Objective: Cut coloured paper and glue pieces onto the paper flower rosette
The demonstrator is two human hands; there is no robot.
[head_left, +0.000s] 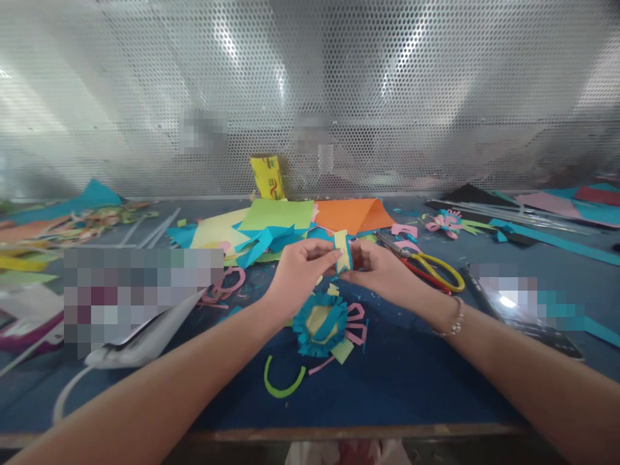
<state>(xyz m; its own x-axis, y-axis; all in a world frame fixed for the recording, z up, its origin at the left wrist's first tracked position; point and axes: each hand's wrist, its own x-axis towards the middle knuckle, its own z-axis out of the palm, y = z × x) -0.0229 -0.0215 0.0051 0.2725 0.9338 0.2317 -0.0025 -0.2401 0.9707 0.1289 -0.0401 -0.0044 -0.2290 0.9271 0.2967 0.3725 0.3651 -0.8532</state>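
Between my two hands, over the middle of the table, is a small yellow paper strip with blue edges (342, 250). My left hand (306, 263) pinches it from the left, thumb across its front. On its other side, the fingers of my right hand (375, 263) are curled against its edge. Just below lies a round blue fringed paper flower (320, 324) with a yellow centre and a blue band across it. Pink paper loops (356, 323) and a pale green paper square (342, 351) touch its right side. A green curved paper strip (283, 381) lies nearer the front edge.
Scissors with red and yellow handles (438, 270) lie right of my hands. Beyond are green (278, 214) and orange (351, 215) paper sheets and a yellow box (267, 177) by the perforated metal panel (310, 77). Phones flank me, one at right (526, 316). A pink paper flower (445, 222) sits far right.
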